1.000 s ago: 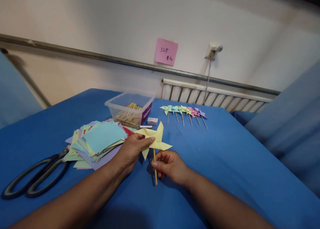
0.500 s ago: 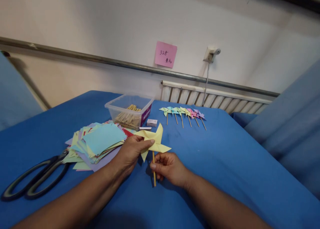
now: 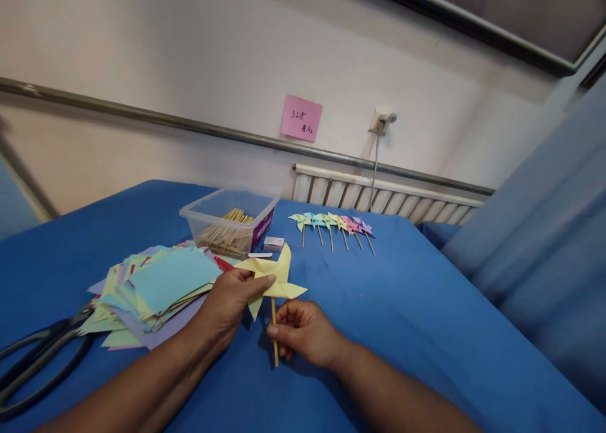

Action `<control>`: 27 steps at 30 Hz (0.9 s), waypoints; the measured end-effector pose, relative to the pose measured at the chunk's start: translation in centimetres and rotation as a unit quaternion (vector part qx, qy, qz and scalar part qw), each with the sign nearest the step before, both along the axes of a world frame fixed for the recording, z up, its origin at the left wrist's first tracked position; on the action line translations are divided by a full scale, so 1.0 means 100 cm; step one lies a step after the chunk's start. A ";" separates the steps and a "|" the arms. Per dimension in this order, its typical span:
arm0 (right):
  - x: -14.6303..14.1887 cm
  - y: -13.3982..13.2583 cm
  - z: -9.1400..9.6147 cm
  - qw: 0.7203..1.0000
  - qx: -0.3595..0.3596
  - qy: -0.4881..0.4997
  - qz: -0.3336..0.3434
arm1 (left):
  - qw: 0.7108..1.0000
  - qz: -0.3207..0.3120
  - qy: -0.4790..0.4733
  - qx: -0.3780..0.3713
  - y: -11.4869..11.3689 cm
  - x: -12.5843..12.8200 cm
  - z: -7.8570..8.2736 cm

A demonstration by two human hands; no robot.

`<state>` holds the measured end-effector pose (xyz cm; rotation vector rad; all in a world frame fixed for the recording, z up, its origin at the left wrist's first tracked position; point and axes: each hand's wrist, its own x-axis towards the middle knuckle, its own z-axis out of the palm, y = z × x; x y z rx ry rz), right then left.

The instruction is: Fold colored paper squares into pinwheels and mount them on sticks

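Observation:
A yellow paper pinwheel [image 3: 279, 281] on a thin wooden stick [image 3: 274, 313] is held between my two hands above the blue cloth. My left hand [image 3: 237, 297] pinches the pinwheel's paper near its middle, thumb on top. My right hand [image 3: 300, 332] is closed round the stick below, thumb against it. The stick stands nearly upright, and its lower end shows beneath my right fingers. My left fingertips are hidden behind the paper.
A stack of coloured paper [image 3: 170, 281] lies left, beside large black-handled scissors [image 3: 45, 357]. Behind are a clear plastic box [image 3: 218, 212] of sticks, a small box [image 3: 273, 243] and a row of finished pinwheels [image 3: 331, 221]. A blue curtain [image 3: 534, 231] hangs at right.
The view has tilted up and shifted right, so everything sits lower and farther left in the picture. Both hands keep the same hold on the pinwheel.

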<state>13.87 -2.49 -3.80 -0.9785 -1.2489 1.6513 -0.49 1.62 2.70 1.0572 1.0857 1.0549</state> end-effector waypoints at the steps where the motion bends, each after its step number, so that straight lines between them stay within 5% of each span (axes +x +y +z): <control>1: -0.001 0.000 0.000 1.000 -0.001 0.001 -0.001 | 1.000 0.004 0.003 0.000 0.000 0.000 0.001; 27: -0.004 -0.002 0.004 0.999 -0.019 -0.031 -0.002 | 0.999 0.047 0.025 0.006 0.007 -0.005 0.002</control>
